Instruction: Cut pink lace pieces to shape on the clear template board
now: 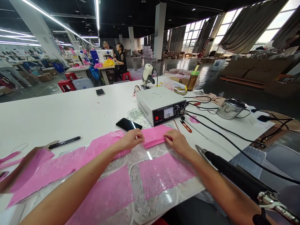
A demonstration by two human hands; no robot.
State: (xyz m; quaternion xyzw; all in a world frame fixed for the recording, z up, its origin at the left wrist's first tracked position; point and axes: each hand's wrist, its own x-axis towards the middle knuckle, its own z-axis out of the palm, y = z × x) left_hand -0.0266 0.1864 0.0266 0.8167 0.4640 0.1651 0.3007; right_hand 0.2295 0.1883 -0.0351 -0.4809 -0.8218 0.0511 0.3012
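Observation:
A folded piece of pink fabric [153, 135] lies in front of the grey control box, between my two hands. My left hand [133, 139] is closed at its left edge, fingertips pinched together. At its right edge, the fingers of my right hand [175, 140] are closed on the fabric. Below my hands, pink pieces [164, 173] lie flat under or on a clear plastic sheet [150, 209]. More pink lace fabric [100, 147] spreads to the left, under my left forearm.
The control box [161, 103], a black phone [128, 124], orange snips [186, 126] and a glass cup [231, 109] stand or lie beyond my hands. A black handheld tool [229, 168] with a cable is beside my right forearm. A marker [65, 142] lies left.

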